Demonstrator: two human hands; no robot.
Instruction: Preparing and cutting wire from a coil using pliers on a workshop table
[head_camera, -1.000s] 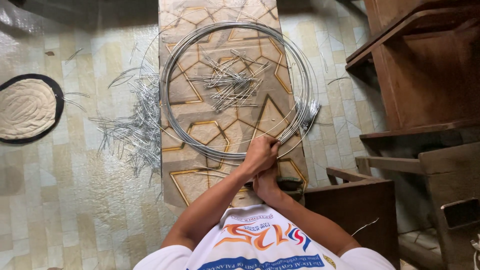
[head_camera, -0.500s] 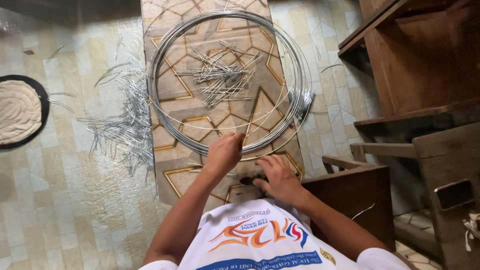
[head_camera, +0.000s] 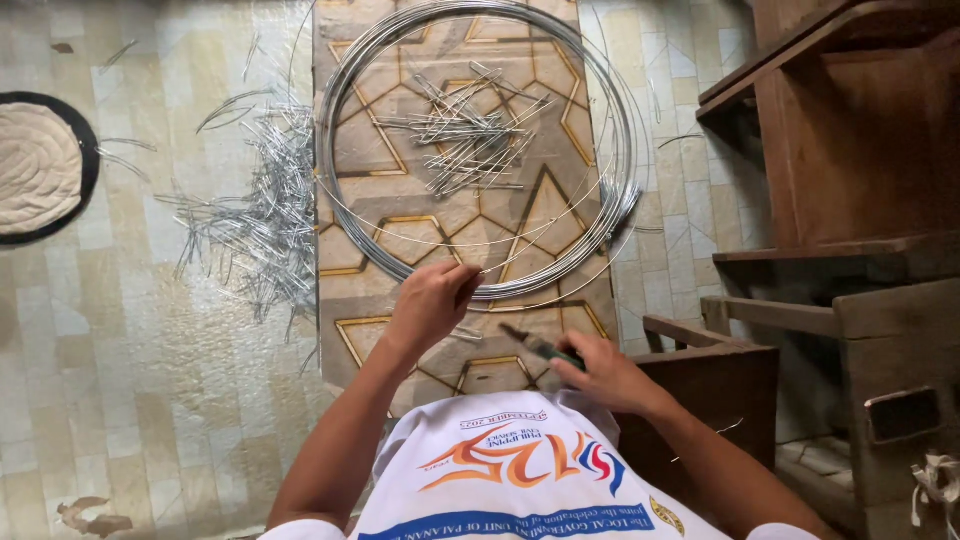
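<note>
Here, my left hand (head_camera: 432, 300) pinches a strand of the silver coiled wire hoop (head_camera: 480, 150); my right hand (head_camera: 600, 372) wraps dark-handled pliers (head_camera: 540, 347). Released carelessly, that springy strand could whip loose into the cut pieces

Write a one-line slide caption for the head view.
Left hand pinches a strand of the wire coil, right hand grips green-handled pliers, cut wire pieces piled inside.

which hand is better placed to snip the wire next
Right, probably. The right hand already holds the pliers near the wire coil, while the left hand pinches the loose wire end, steadying it.
</note>
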